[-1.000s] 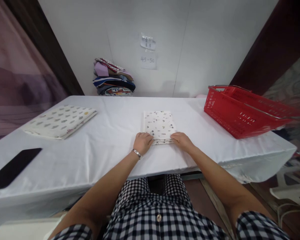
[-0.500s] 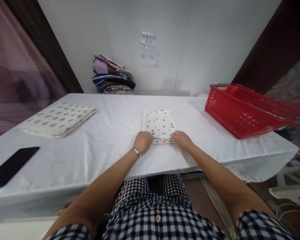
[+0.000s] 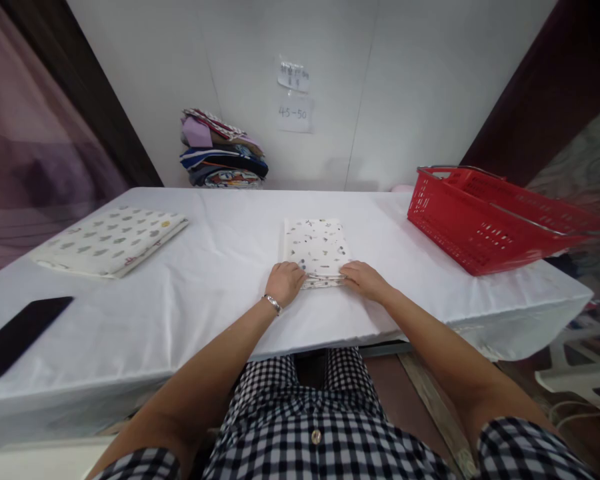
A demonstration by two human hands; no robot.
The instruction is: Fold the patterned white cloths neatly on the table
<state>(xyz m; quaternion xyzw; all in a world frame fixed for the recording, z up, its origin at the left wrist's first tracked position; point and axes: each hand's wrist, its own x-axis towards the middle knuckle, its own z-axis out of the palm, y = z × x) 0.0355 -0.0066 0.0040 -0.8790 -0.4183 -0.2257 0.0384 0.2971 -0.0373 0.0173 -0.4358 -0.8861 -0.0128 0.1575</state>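
Note:
A small folded white cloth [image 3: 317, 245] with tiny dark prints lies flat on the white tablecloth [image 3: 220, 293] in front of me. My left hand [image 3: 285, 283], with a silver bracelet at the wrist, grips its near left corner. My right hand [image 3: 363, 279] grips its near right corner. Both hands rest on the table with fingers curled onto the cloth's near edge.
A larger folded cloth [image 3: 107, 241] with grey heart prints lies at the far left. A black phone [image 3: 20, 336] lies near the left edge. A red plastic basket [image 3: 485, 220] stands at the right. A stack of folded colourful fabrics [image 3: 223, 150] leans against the back wall.
Both hands stay on the cloth's near corners. Only the view has shifted slightly.

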